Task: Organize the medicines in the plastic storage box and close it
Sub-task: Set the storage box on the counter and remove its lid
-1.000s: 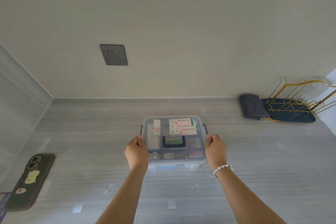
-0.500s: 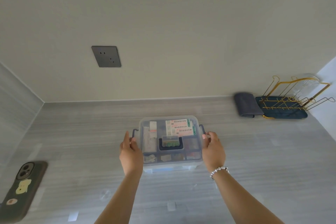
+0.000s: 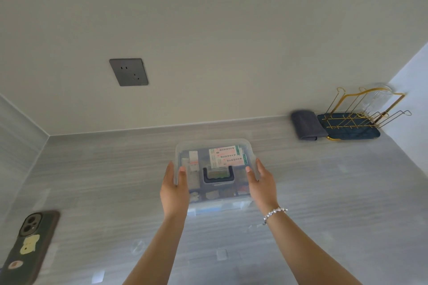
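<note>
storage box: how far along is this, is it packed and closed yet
Packed: medicine cartons and small packets show inside the clear plastic storage box. In hand: the translucent lid looks raised at its far edge, the left hand and right hand gripping its sides. Left: press it down and latch it.

Grey woodgrain desk (image 3: 347, 192) runs to beige wall. Dark grey socket (image 3: 128, 72) on wall, upper left. Phone (image 3: 27, 246) in dark case with stickers lies at desk's left edge. Far right corner: folded dark cloth (image 3: 306, 125) touching dark tray (image 3: 361, 133) carrying gold wire rack (image 3: 363, 111).
</note>
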A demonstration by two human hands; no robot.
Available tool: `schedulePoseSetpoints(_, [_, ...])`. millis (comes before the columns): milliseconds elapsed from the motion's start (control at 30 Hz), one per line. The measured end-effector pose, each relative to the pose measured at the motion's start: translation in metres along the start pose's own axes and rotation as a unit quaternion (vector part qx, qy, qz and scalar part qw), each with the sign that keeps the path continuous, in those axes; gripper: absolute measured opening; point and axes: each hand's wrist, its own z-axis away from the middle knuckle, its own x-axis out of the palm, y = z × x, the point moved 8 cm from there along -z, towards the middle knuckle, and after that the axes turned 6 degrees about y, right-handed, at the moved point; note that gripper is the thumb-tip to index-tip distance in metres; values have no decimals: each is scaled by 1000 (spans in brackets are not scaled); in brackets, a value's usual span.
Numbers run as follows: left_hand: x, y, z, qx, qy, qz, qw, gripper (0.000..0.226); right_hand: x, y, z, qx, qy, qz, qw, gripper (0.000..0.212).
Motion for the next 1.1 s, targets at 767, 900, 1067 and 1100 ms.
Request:
schedulePoseSetpoints(767, [209,109,97,4,-138,80,987,29,-243,98,-44,195,261,-167,931,55])
schedulePoseSetpoints(900, [246,100,104,-43,-107,91,989,33,-260,120,-72,209,208,-159,942,59])
schedulePoseSetpoints(1067, [268,72,107,-122,-65,110,984,41,-258,136,-96,213,159,-170,949,50])
schedulePoseSetpoints(1100, [269,67,107,-127,-51,102,985,39,-254,139,-101,204,141,-170,954,39])
